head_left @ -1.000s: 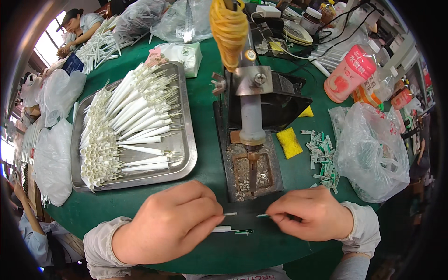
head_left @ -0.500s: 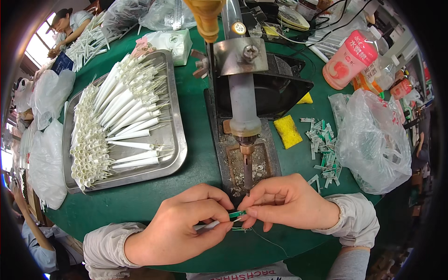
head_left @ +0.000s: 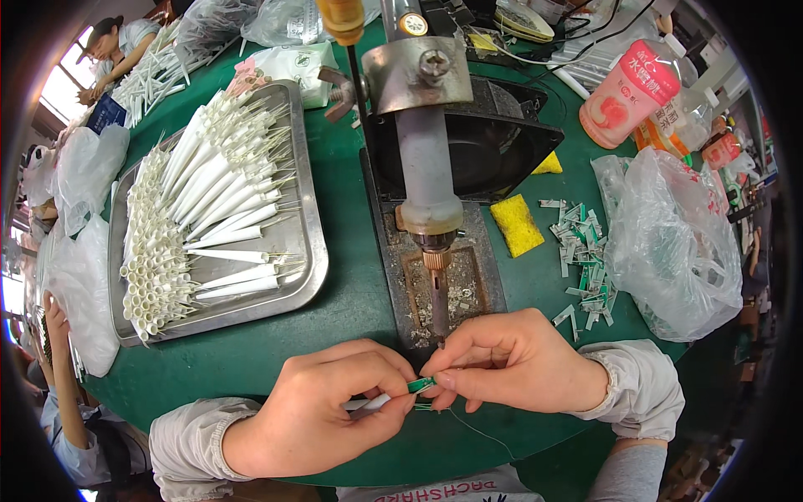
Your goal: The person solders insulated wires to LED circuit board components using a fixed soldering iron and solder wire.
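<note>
My left hand (head_left: 330,406) is closed on a slim white tapered tube (head_left: 358,404). A small green circuit board (head_left: 420,384) sticks out from its fingertips. My right hand (head_left: 523,364) pinches at the board's right end, thumb and forefinger close together; its fingertips partly cover that end. Trailing from below the right hand is a thin wire (head_left: 485,434). Just above the fingers, a soldering iron (head_left: 428,163) hangs point down in a metal clamp (head_left: 418,75), its dark tip (head_left: 440,314) near my right forefinger.
A metal tray (head_left: 314,272) of white tapered tubes with wire ends stands left. Right of the iron's black stand (head_left: 386,251) lie a yellow sponge (head_left: 517,226), several green-and-white small boards (head_left: 585,259), a clear plastic bag (head_left: 669,251) and a pink-labelled bottle (head_left: 629,96). Other people sit at the left.
The board tilts slightly more upward at its right end. Both hands keep their grip. The whole view has shifted a little, and a person's hands at the far left have risen.
</note>
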A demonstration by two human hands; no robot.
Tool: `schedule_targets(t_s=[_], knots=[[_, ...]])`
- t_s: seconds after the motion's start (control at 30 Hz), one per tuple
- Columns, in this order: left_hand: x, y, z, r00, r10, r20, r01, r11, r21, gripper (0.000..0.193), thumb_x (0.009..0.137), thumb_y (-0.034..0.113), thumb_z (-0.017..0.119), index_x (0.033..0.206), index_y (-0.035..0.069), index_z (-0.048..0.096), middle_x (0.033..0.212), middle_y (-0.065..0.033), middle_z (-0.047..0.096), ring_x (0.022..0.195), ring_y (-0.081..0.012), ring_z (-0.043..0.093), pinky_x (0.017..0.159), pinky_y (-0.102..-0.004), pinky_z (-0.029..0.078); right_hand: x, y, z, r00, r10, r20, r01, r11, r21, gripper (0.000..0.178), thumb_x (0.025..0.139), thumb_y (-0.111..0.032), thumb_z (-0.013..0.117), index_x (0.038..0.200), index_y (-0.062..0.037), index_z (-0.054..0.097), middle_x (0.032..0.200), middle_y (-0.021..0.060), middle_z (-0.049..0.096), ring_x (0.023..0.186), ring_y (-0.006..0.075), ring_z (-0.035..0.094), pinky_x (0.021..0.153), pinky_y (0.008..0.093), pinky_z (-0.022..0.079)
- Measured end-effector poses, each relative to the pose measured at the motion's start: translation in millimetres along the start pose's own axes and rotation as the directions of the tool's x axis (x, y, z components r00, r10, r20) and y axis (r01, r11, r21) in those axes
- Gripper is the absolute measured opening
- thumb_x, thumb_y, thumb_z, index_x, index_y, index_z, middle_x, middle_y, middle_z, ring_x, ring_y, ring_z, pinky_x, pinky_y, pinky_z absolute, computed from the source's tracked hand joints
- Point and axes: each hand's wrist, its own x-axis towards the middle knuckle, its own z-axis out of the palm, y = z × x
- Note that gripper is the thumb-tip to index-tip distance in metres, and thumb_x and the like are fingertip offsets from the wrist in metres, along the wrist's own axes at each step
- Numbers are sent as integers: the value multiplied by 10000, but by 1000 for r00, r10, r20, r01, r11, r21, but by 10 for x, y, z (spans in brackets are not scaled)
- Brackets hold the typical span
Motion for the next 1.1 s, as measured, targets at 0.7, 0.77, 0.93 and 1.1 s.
schedule_targets(t_s=[0.7, 0.77, 0.93, 1.1], knots=[[-3, -16, -16, 998, -65, 8, 65, 985, -161, 58, 819, -90, 654, 863, -52, 649, 994, -157, 654, 809, -135, 658, 710, -247, 556, 10, 54, -5, 971, -237, -11, 231, 954, -189, 164, 917, -18, 619, 1070, 39, 633, 927, 124, 716, 869, 158, 705, 632, 227, 583], [-2, -14, -18, 998, -65, 11, 66, 987, -145, 59, 824, -91, 649, 872, -56, 650, 999, -157, 653, 820, -132, 656, 712, -242, 554, 16, 56, -10, 972, -235, -8, 230, 955, -187, 163, 915, -12, 618, 1069, 39, 632, 926, 123, 716, 873, 162, 706, 632, 225, 581], [20, -30, -10, 1000, -19, -18, 17, 995, -97, 72, 792, -86, 674, 837, -31, 660, 957, -144, 674, 790, -143, 655, 680, -254, 535, 14, 48, -19, 967, -256, 0, 250, 944, -217, 163, 914, -4, 615, 1070, 42, 631, 926, 123, 716, 871, 160, 706, 632, 224, 579], [27, -17, -10, 1000, 12, -25, -13, 999, -42, 96, 751, -72, 708, 803, -2, 667, 913, -132, 688, 760, -162, 650, 660, -268, 519, 20, 43, -24, 967, -253, 5, 248, 944, -218, 164, 913, 1, 614, 1070, 46, 630, 925, 125, 716, 865, 159, 706, 634, 225, 577]])
